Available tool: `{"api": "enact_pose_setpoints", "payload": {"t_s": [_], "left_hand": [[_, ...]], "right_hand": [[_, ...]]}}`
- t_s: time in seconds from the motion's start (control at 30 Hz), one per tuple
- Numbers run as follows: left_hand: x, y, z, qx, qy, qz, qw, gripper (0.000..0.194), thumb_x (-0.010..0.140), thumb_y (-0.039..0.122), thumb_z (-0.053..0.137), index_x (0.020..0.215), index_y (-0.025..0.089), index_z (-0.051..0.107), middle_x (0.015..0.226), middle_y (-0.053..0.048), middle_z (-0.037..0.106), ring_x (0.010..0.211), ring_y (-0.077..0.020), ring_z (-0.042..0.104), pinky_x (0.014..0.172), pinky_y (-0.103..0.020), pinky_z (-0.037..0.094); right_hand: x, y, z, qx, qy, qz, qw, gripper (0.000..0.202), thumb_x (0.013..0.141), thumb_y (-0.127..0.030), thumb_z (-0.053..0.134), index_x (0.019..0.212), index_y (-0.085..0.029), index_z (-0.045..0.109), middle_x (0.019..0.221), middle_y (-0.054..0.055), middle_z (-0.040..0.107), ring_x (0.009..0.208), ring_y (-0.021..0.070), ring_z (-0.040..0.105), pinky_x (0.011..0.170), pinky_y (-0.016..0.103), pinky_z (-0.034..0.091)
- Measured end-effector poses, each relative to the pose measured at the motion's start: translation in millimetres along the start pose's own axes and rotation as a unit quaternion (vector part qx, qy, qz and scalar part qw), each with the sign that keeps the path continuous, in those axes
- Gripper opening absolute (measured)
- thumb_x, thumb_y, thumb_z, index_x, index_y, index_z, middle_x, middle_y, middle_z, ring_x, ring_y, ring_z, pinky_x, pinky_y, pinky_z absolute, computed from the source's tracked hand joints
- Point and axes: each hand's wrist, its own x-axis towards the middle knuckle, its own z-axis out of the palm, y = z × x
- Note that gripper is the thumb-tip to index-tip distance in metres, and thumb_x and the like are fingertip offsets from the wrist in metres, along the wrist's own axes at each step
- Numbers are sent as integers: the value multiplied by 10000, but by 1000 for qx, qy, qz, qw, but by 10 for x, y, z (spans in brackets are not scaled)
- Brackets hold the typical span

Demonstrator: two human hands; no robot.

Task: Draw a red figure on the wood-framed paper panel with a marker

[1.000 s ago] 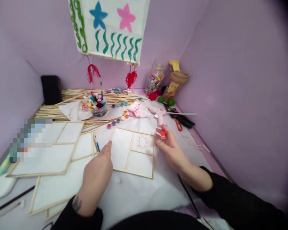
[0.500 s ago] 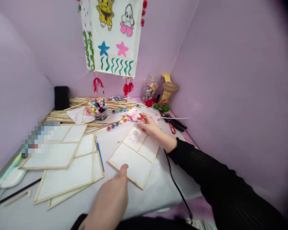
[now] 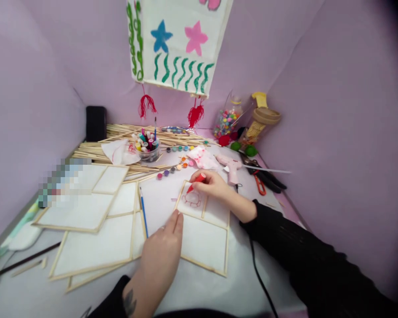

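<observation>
A red marker [image 3: 196,182] is held in my right hand [image 3: 212,187], its tip down at the top-left section of a wood-framed white panel [image 3: 204,240]. A red round outline drawing [image 3: 191,199] shows in that section. My left hand [image 3: 164,243] lies on the left edge of the same panel, fingers stretched out and close together. Left of this hand is a thin blue brush [image 3: 143,212], beside more framed white panels [image 3: 97,245] that overlap each other.
A cup of markers [image 3: 148,148] stands before a pile of wooden sticks [image 3: 119,132]. Behind my right hand lie a pink glue gun [image 3: 231,167], a stained cloth [image 3: 202,157] and black-handled pliers [image 3: 268,179]. A painted lantern [image 3: 179,48] hangs above. A black cable [image 3: 260,274] crosses the right side.
My right hand has come back from the cloth to the drawing with the red marker. My left hand has moved up onto the panel's edge, and the panel has turned slightly. The view has shifted.
</observation>
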Motion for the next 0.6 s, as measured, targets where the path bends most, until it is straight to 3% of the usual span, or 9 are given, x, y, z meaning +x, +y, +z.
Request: {"api": "enact_pose_setpoints", "payload": {"t_s": [0.17, 0.43, 0.6], "left_hand": [[59, -40, 163, 26, 13, 25, 999, 670, 734, -101, 357, 1356, 115, 488, 1397, -117, 471, 935, -201, 686, 799, -307, 577], [-1, -84, 167, 3, 15, 28, 999, 683, 735, -79, 346, 1358, 160, 494, 1419, -91, 417, 896, -206, 699, 717, -313, 594], [56, -111, 111, -6, -77, -18, 997, 702, 748, -77, 356, 1407, 160, 413, 1469, -88, 324, 933, -221, 692, 692, -311, 600]], "right_hand": [[-39, 104, 46, -27, 11, 5, 1000, 88, 692, -211, 618, 775, -181, 618, 621, -29, 548, 533, 100, 459, 524, 235, 382], [-22, 73, 77, -58, 23, 12, 998, 73, 716, -237, 644, 742, -171, 662, 602, -18, 569, 520, 93, 451, 498, 226, 368], [-17, 57, 70, -67, 44, 34, 996, 101, 713, -268, 665, 745, -174, 682, 587, -16, 570, 507, 95, 450, 474, 226, 361]]}}
